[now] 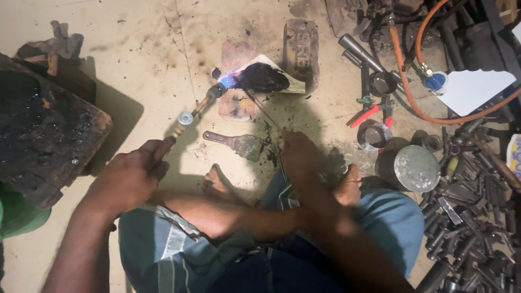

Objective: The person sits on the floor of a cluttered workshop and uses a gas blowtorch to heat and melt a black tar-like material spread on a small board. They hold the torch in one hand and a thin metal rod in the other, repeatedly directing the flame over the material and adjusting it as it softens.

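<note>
Heating in hand: left hand (130, 176), fingers closed on the brass gas torch (198, 108), plays its blue flame on the black lump (263, 77) on the floor, while the right hand (301, 154) grips a thin rod (266, 116), calling for steady aim.

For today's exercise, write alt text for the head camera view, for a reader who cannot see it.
A seated person's left hand holds a gas torch, its blue flame on a black lump on the floor. The right hand grips a thin rod reaching toward the lump; a scraper, pliers and tins lie nearby.
</note>
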